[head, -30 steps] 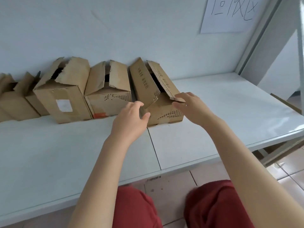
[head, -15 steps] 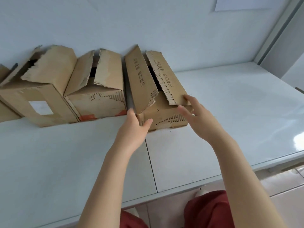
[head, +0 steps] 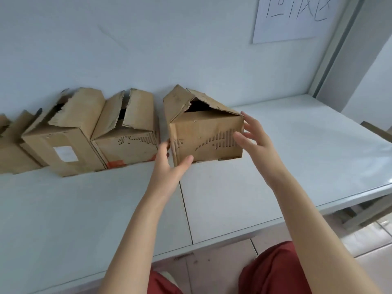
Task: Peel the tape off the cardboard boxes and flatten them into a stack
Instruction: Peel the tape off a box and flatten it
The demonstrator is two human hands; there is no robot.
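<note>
A worn cardboard box [head: 207, 132] with its top flaps leaning together stands on the white table [head: 84, 209], set apart from the row to its left. My left hand [head: 167, 168] grips its lower left corner, thumb on the front face and fingers round the left side. Beside the box's right edge is my right hand [head: 258, 143], fingers spread and straight, thumb in front of the front face. No tape is plainly visible on this box.
Two more opened boxes [head: 70, 145] [head: 131, 143] stand against the wall to the left, with others [head: 12, 153] at the far left edge. A paper sign [head: 297, 18] hangs on the wall. Bare tabletop lies right of the box; the table's front edge is near my knees.
The rightmost box has come away from its neighbour and turned its front face toward me. My right hand let go of the top flap and now sits at the box's right side.
</note>
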